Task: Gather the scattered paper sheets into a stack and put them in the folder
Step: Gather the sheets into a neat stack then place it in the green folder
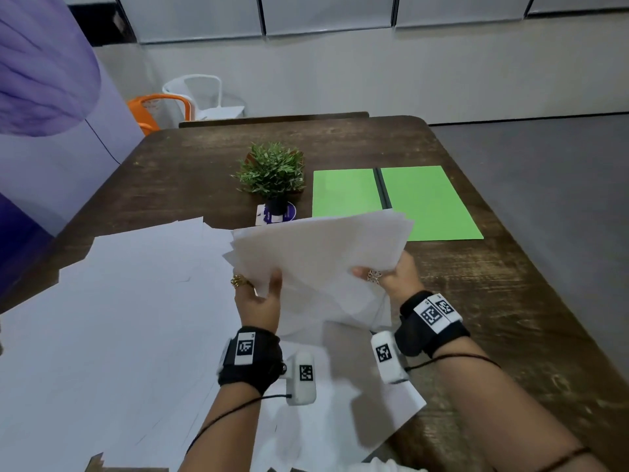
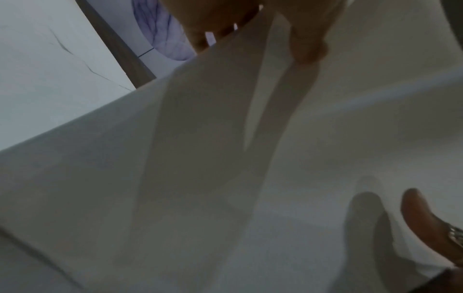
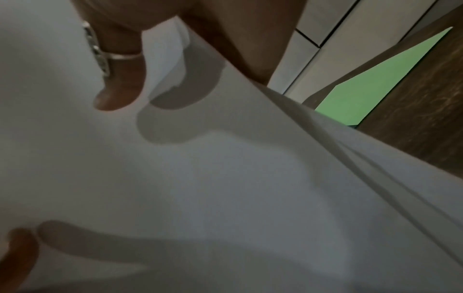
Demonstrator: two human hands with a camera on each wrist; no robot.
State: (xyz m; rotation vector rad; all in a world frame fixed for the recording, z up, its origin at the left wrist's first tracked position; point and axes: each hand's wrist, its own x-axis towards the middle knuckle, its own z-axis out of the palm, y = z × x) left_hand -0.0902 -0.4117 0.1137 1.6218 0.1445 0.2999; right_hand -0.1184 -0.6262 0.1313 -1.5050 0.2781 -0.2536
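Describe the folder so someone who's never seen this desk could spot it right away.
Start at the dark wooden table and find the small potted plant near its middle. Just right of the plant lies the folder, opened flat with a dark spine down its centre. It is the only bright green thing there; everything else lying flat is white paper.

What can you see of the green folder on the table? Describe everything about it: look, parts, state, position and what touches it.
The green folder lies open and flat on the dark wooden table, at the far right, beside the small potted plant. It shows two plain bright-green panels, which look like card, joined by a dark spine down the middle. Nothing lies inside it. Its near left part is hidden behind the held paper stack, so contact there cannot be judged; neither hand touches it. The right wrist view shows a corner of it beyond the sheets.
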